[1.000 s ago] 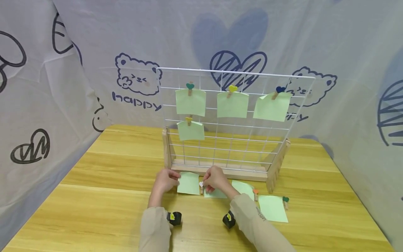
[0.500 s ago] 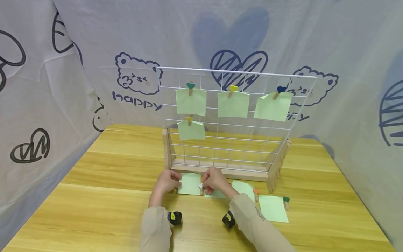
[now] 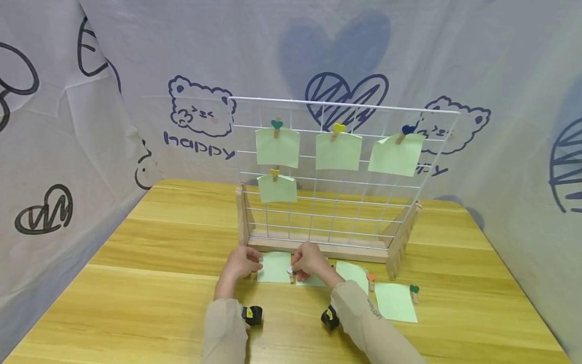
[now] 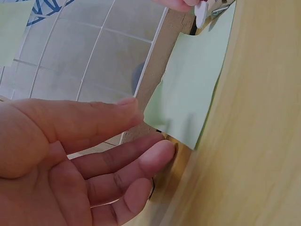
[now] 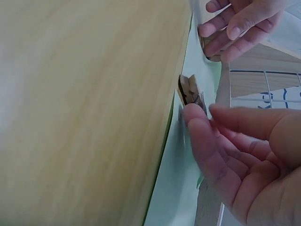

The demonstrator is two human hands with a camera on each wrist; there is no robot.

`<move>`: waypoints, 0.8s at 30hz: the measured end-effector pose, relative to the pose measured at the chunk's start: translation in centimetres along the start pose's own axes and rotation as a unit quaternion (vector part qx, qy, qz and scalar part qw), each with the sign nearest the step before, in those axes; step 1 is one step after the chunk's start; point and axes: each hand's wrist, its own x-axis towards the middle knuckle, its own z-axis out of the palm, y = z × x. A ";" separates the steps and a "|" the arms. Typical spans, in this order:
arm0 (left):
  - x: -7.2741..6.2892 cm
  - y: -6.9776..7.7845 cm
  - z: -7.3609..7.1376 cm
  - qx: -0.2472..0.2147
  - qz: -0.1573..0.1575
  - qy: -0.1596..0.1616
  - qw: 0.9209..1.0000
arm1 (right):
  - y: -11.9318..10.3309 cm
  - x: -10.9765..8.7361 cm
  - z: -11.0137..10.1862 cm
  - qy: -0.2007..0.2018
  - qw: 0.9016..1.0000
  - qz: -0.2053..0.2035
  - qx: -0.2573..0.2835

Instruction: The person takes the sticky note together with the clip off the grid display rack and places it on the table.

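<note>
My left hand (image 3: pixel 242 262) is at the left edge of a pale green paper note (image 3: pixel 274 268) that lies on the table. In the left wrist view its thumb and fingers stand apart, right at the near corner of the note (image 4: pixel 188 89). Part of a small wooden piece (image 4: pixel 179 153) shows beside those fingers. My right hand (image 3: pixel 310 260) pinches a small wooden clothespin (image 5: pixel 189 89) with a white heart (image 3: pixel 290 270), between thumb and forefinger. The clothespin is at the note's right edge. A second note (image 3: pixel 311 278) is partly hidden under the right hand.
A white wire grid (image 3: pixel 343 105) on a wooden stand (image 3: pixel 402 242) rises behind the hands. Several green notes, such as one at its upper left (image 3: pixel 278 149), hang there from heart clothespins. More notes (image 3: pixel 396 303) and clothespins, one orange-hearted (image 3: pixel 371 279), lie right of the hands.
Both hands stay in nearly the same place. The white heart end of the clothespin has tipped slightly downward in the right fingers. The left fingertips have shifted a little to the right.
</note>
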 end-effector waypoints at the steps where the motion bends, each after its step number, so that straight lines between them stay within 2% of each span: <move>1: 0.0 0.0 0.0 0.000 0.000 -0.001 1.000 | 0.0 0.0 0.0 0.000 1.000 -0.003 -0.006; 10: -0.1 0.3 -0.1 0.025 0.015 0.007 1.000 | -0.2 -0.5 -1.1 0.003 0.999 -0.020 -0.045; 18: 0.0 1.6 -0.3 0.022 0.055 0.039 0.997 | -1.0 -0.7 -2.3 -0.007 0.997 -0.032 -0.070; 24: 0.2 2.8 -0.9 0.026 0.070 0.055 0.996 | -2.1 -0.9 -3.0 -0.017 0.996 -0.043 -0.077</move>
